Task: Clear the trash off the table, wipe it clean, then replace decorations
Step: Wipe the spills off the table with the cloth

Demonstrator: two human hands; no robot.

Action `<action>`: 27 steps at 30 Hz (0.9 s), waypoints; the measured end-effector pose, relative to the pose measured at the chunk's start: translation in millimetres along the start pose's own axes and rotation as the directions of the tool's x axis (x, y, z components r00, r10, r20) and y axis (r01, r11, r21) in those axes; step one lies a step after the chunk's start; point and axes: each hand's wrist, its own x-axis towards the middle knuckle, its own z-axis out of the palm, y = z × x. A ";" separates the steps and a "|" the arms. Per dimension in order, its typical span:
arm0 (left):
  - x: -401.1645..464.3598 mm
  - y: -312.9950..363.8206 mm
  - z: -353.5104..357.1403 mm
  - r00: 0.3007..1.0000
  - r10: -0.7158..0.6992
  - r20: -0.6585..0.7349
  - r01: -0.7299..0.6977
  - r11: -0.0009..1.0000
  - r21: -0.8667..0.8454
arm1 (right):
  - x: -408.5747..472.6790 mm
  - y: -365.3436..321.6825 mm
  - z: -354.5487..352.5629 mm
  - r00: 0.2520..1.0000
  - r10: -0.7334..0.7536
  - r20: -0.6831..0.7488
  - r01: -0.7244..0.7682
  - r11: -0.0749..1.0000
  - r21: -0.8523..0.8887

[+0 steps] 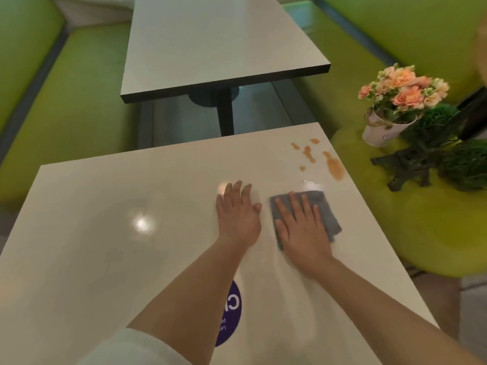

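white sleeve [131, 349] is seen lowest in view, beside a purple round sticker [232, 314] on the bench [105, 219]. wide bare surface is left on the bench's left half, up to its far edge. both hands are laid flat with fingers straight, nothing being gripped: the left hand [238, 210] is pressed on the bare top, the right hand [300, 225] is pressed on a grey cloth [324, 209], just beside the left. orange spill marks [333, 164] are seen beyond the cloth, near the bench's right edge. a flower pot [382, 127] and a dark tower figure [411, 164] are set off the bench, on the green seat [434, 233].
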 end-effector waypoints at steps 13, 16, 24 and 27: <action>50.9 75.1 40.8 0.943 -0.053 -0.328 0.043 0.998 -0.038 | 14.2 82.9 -12.5 0.999 -0.015 -0.043 0.013 0.999 -0.042; 58.0 76.2 48.4 0.917 -0.103 -0.387 0.103 0.994 -0.020 | 19.5 108.1 -16.0 0.995 0.006 -0.100 -0.011 0.999 -0.047; 58.6 77.8 56.9 0.893 -0.113 -0.436 0.106 0.994 -0.043 | 96.8 107.1 -20.4 0.988 0.122 -0.095 -0.127 0.991 -0.048; 57.4 76.8 57.4 0.883 -0.124 -0.452 0.117 0.992 -0.044 | 76.9 93.4 -16.8 0.996 -0.061 -0.064 0.062 0.998 0.000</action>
